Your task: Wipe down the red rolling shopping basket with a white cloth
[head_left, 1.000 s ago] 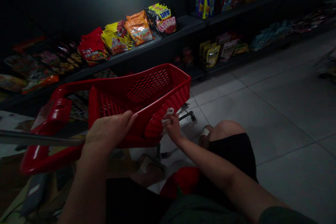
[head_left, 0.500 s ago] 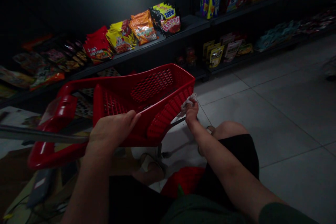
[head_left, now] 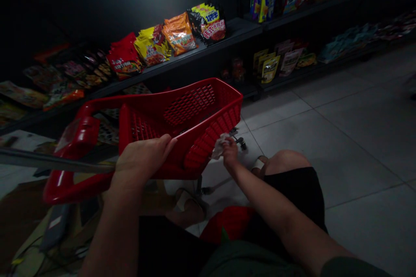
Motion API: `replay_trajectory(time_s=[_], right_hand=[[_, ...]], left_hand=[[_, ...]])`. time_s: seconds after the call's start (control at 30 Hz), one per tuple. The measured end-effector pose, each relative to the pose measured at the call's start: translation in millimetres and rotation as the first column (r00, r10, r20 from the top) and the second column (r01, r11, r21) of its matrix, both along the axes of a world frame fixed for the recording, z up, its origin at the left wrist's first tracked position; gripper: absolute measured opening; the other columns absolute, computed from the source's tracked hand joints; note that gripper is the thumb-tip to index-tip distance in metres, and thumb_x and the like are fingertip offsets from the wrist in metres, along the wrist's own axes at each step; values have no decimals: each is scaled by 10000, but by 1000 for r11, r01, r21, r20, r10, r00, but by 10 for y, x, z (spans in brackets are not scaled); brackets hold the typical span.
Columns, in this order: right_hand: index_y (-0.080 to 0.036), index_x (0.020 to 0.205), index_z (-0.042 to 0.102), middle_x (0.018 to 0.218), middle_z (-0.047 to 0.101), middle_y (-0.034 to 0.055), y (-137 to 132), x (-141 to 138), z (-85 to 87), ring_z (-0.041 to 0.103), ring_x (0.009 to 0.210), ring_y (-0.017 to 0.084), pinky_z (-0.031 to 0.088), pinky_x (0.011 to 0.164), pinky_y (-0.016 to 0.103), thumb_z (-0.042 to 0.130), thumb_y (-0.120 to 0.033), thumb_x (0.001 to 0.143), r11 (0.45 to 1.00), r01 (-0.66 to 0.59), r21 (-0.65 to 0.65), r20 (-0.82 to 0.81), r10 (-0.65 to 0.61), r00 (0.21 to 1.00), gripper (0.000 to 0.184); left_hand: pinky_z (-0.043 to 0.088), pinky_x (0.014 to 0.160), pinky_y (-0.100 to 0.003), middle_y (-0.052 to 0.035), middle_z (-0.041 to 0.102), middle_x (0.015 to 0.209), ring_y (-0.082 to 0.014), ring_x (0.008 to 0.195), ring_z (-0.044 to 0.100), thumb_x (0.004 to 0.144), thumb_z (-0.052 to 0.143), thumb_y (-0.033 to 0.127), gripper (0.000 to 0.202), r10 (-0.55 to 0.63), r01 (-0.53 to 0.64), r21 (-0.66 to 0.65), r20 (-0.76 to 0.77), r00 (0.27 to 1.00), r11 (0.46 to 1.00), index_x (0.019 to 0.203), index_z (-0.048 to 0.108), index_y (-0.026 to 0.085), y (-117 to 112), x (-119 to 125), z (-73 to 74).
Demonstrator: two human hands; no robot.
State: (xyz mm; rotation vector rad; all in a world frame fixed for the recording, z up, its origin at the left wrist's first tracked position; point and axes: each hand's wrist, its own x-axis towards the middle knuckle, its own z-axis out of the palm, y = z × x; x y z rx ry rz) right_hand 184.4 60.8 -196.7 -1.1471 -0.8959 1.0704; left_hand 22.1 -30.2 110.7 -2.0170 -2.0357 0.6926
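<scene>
A red plastic shopping cart [head_left: 201, 140] with perforated sides stands in front of me, its handle toward the left. My left hand [head_left: 144, 156] is closed over the cart's near rim, thumb lying along the top edge. In my right hand [head_left: 230, 152] is a crumpled whitish cloth [head_left: 220, 145], pinched by the fingers beside the ribbed outer side of the cart. Whether the cloth touches the plastic here I cannot tell. The cart's inside is dark.
Dark shelves [head_left: 240, 30] hold several snack packets behind the cart. A grey metal bar [head_left: 58, 160] crosses the handle at left. Cardboard, cables and a dark device [head_left: 55, 227] lie at lower left. Something red [head_left: 227, 223] is between my legs. Tiled floor [head_left: 357, 151] spreads right.
My right hand has moved left and down with the cloth, from near the cart's front corner toward the middle of its side. My left hand keeps its hold on the rim.
</scene>
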Motion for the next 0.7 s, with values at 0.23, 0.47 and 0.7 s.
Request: replay_trajectory(time_s=[0.23, 0.47, 0.7], right_hand=[[-212, 1004, 549, 827, 628, -31, -36, -178, 65, 563, 699, 111, 473, 670, 238, 647, -360, 656, 961, 60, -270, -344, -154, 926, 390], [-180, 883, 629, 718, 631, -26, -1079, -785, 167, 566, 643, 143, 477, 622, 257, 688, -279, 603, 793, -463, -397, -409, 299, 862, 302], [-242, 1101, 717, 1125, 620, 32, -694, -536, 983, 587, 1062, 189, 459, 997, 329, 673, -246, 762, 919, -382, 100, -16, 385, 923, 341]], left_hand=[[495, 621, -371, -129, 757, 856, -326, 763, 736, 994, 178, 533, 555, -13, 12, 18, 12, 1000, 1000, 1044, 631, 216, 7, -15, -19], [511, 630, -418, -147, 758, 859, -364, 772, 735, 996, 197, 501, 545, -4, 3, 31, 14, 1000, 1000, 1059, 648, 202, 21, 17, -13], [515, 623, -430, -152, 755, 842, -384, 782, 735, 998, 174, 496, 558, -23, 23, 53, 5, 1000, 998, 1054, 638, 193, 15, 38, -27]])
